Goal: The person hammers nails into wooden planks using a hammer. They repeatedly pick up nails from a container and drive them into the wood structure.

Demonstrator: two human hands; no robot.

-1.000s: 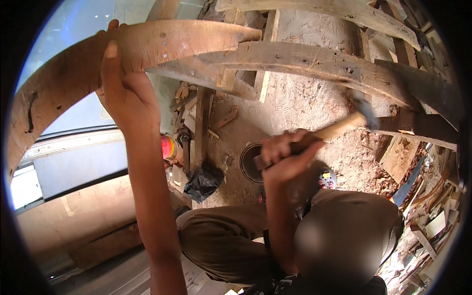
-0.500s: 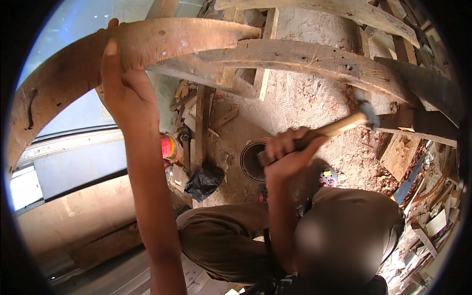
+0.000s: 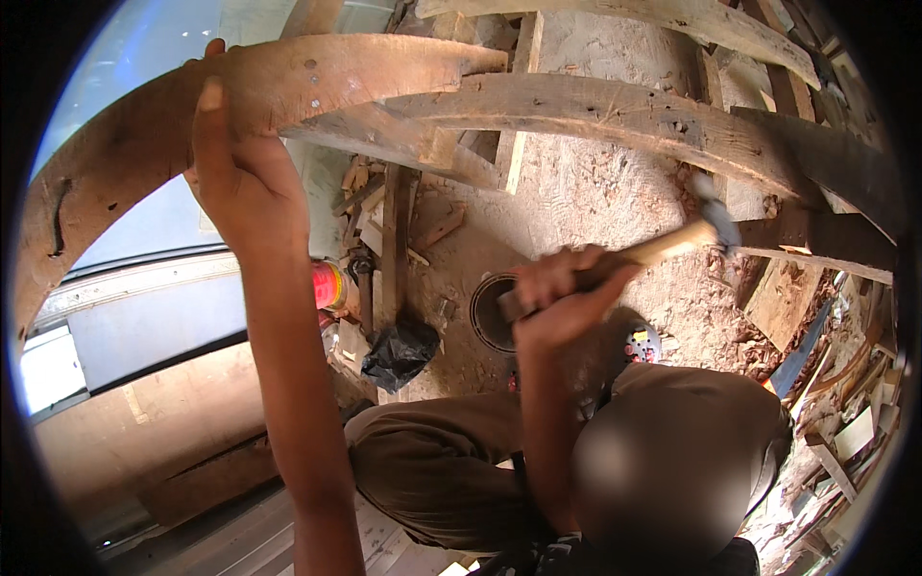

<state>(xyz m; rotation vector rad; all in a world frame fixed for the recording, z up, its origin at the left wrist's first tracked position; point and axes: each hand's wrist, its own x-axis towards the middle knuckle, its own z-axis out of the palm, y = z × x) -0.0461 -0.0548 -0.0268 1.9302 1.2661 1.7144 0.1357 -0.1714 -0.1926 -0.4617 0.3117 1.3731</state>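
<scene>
My left hand (image 3: 252, 192) is closed round a curved wooden board (image 3: 375, 72), thumb on the near face and a fingertip showing past its upper edge. The board's tapered, notched right end meets a second curved wooden board (image 3: 595, 108). Lower and to the right, my right hand (image 3: 565, 300) is wrapped round the wooden handle of a hammer (image 3: 672, 242). The hammer's metal head is slightly blurred and points up and right, below the second board and apart from it.
Wooden crosspieces (image 3: 519, 158) stand behind the boards. On the dirt floor are a round dark container (image 3: 483, 324), a black plastic bag (image 3: 401, 353) and a red-and-yellow can (image 3: 327, 285). Wood scraps (image 3: 855, 432) and a blue saw-like blade (image 3: 805, 350) lie at right.
Both hands keep their grips on the board and the hammer. Everything has shifted only very slightly in the picture.
</scene>
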